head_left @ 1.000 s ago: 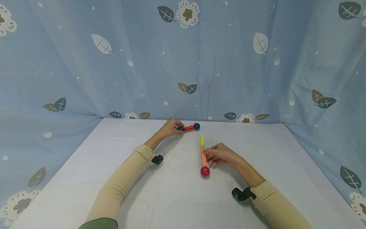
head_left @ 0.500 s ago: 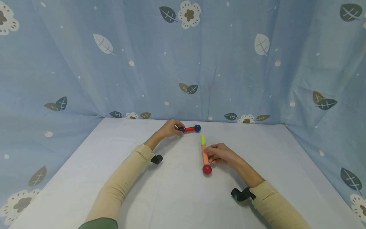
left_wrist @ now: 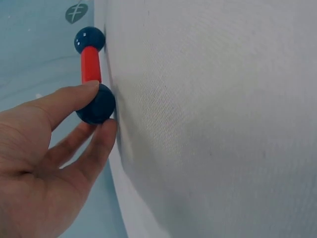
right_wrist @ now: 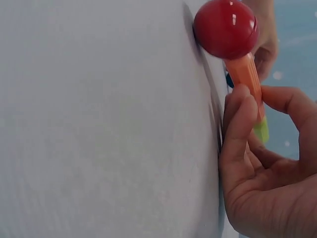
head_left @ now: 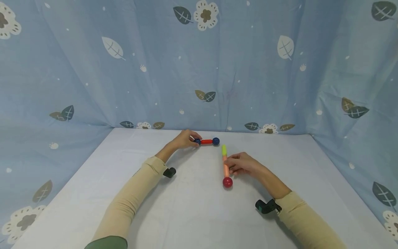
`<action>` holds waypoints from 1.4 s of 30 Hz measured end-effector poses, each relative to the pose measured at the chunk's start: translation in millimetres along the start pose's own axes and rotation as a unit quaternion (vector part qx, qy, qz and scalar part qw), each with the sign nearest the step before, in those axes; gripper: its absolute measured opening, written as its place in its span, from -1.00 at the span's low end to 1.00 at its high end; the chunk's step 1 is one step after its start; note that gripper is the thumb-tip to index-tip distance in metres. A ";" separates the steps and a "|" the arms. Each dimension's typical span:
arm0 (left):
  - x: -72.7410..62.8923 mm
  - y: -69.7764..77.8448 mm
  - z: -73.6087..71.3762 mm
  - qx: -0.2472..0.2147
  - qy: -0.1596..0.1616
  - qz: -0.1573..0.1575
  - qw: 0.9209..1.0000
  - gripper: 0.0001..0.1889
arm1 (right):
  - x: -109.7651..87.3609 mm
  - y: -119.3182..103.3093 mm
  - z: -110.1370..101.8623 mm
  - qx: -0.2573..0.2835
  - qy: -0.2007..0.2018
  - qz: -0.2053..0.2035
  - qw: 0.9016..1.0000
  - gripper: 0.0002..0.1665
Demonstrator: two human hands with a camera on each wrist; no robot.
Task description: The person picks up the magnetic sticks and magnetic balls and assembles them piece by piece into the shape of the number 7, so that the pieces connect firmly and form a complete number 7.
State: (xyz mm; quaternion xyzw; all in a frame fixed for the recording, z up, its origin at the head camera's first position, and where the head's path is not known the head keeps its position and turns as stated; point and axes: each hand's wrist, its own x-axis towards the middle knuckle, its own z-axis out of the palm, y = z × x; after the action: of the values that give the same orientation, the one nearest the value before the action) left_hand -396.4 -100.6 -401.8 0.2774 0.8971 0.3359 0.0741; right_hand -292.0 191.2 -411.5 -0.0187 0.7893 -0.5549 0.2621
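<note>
My left hand (head_left: 183,140), near the back of the white table, pinches a dark blue ball (left_wrist: 96,105) between thumb and fingers. A short red rod (head_left: 206,141) joins it to a second blue ball (head_left: 216,141) on the right. Closer in and to the right, my right hand (head_left: 245,164) pinches an orange rod (right_wrist: 244,73). A yellow-green rod (head_left: 224,150) extends from its far end, and a larger red ball (head_left: 227,182) sits at its near end. The yellow-green tip stands apart from the right blue ball in the head view.
A white cloth covers the table (head_left: 192,207). Behind and at both sides hangs a blue curtain (head_left: 174,76) printed with leaves and flowers. Small dark wrist cameras sit by the left sleeve (head_left: 133,190) and the right sleeve (head_left: 304,218).
The right hand has shifted slightly right and away with the orange rod and red ball. The free blue ball has swung a little towards me and right; the left hand stays nearly in place.
</note>
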 end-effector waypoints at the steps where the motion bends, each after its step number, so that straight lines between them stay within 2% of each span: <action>1: 0.0 0.1 0.0 -0.001 -0.002 0.001 1.000 -0.64 | 1.3 1.0 -1.2 0.001 -0.003 0.001 1.000 -0.36; 10: -1.6 0.2 -1.7 -0.005 -0.014 -0.010 1.000 -0.62 | 7.5 2.2 -4.0 0.006 -0.023 -0.001 1.000 -0.38; 28: -1.8 -2.1 -2.3 -0.006 -0.021 -0.014 1.000 -0.60 | 12.4 -1.0 0.1 0.009 -0.019 -0.011 1.000 -0.34; 42: -0.7 -0.5 -1.2 0.001 -0.023 -0.012 1.000 -0.61 | 13.7 -9.6 10.4 0.009 0.011 0.004 1.000 -0.40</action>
State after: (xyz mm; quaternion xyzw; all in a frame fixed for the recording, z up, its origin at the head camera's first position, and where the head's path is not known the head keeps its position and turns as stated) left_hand -396.5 -102.0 -401.2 0.2740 0.8987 0.3280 0.0983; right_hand -301.7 174.2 -410.9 -0.0076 0.7873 -0.5609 0.2557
